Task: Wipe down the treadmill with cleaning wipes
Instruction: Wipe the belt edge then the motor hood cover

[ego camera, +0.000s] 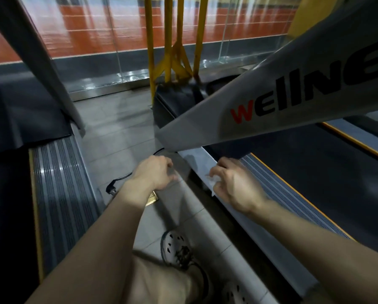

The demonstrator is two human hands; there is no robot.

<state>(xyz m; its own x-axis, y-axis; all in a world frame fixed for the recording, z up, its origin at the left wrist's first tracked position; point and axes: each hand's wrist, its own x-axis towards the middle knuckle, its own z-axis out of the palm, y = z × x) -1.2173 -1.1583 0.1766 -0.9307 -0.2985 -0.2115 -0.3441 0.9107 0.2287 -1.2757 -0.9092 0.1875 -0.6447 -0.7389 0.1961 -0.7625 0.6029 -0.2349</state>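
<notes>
Blurring R hand (234, 185), wipe (211, 179) half-hidden

the wipe (212, 179) is mostly hidden under the right hand's (234, 185) blurred fingers (216, 171), the upright's (271, 110) lettering runs off the right edge.

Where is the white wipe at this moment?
In the head view, the wipe is at the right hand fingertips, on the grey side rail below the treadmill upright.

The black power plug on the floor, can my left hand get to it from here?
Probably yes. The power plug lies on open tile just left of the left hand, which looks empty, with nothing between them.
</notes>
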